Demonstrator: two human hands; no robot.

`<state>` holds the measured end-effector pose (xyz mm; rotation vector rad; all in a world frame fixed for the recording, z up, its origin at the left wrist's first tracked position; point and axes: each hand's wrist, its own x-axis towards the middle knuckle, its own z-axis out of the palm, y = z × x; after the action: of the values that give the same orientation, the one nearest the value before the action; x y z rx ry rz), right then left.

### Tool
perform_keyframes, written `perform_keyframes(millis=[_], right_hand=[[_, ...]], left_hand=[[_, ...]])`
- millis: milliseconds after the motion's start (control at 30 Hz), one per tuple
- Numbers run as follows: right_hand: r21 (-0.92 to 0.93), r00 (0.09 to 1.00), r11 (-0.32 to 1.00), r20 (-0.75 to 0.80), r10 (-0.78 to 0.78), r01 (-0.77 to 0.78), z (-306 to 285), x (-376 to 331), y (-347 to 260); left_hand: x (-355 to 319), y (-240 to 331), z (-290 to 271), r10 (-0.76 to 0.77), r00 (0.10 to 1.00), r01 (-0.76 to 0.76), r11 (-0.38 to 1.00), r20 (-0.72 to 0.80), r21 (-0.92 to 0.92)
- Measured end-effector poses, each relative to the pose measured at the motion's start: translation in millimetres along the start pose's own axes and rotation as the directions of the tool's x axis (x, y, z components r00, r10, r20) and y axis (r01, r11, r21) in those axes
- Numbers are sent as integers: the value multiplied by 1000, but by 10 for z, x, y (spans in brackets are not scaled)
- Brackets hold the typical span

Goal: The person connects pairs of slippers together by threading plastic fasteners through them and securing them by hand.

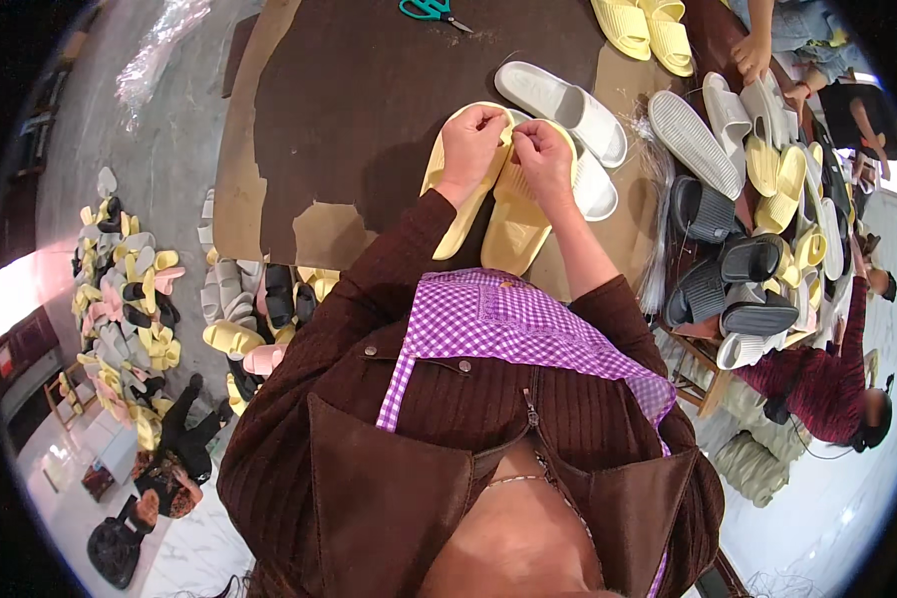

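Note:
Two yellow slippers lie side by side on the table in front of me, the left slipper (455,231) and the right slipper (513,231). My left hand (471,148) is over the left slipper's strap, its fingers closed in a pinch near the inner edge. My right hand (545,164) pinches close beside it, above the right slipper. Whatever is between the fingertips is too small to make out. A white slipper (558,103) lies just beyond my right hand, and another white slipper (595,189) is partly hidden beside that hand.
Teal-handled scissors (431,12) lie at the table's far edge. Yellow slippers (636,30) stand at the far right. Clear strands (656,214) hang near a heap of black slippers (703,209) and others, where a co-worker's hand (752,57) reaches in. More slippers (135,299) are piled on the left floor.

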<state>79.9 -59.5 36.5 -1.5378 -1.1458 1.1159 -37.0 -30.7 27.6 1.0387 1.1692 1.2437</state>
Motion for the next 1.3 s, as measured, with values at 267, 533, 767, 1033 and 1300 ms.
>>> perform_keyframes(millis=[267,533,767,1033,1300], right_hand=[[30,997,999,-79,-18,21,-22,83,-73],[-168,979,966,-28,-202,194,9,154,60],[-302,958,910,44,-285,284,-166,126,-182],[-745,969,628,102,-226,225,-330,222,-196],[-750,923,602,381,55,274,-180,390,-22]], left_hand=[[70,179,31,-88,991,94,994,101,-57],[95,241,-203,-316,889,396,893,331,-213],[47,187,-102,-306,895,389,892,325,-231],[182,175,-324,-148,966,144,989,210,34],[146,-317,-888,15,983,-123,797,184,591]])
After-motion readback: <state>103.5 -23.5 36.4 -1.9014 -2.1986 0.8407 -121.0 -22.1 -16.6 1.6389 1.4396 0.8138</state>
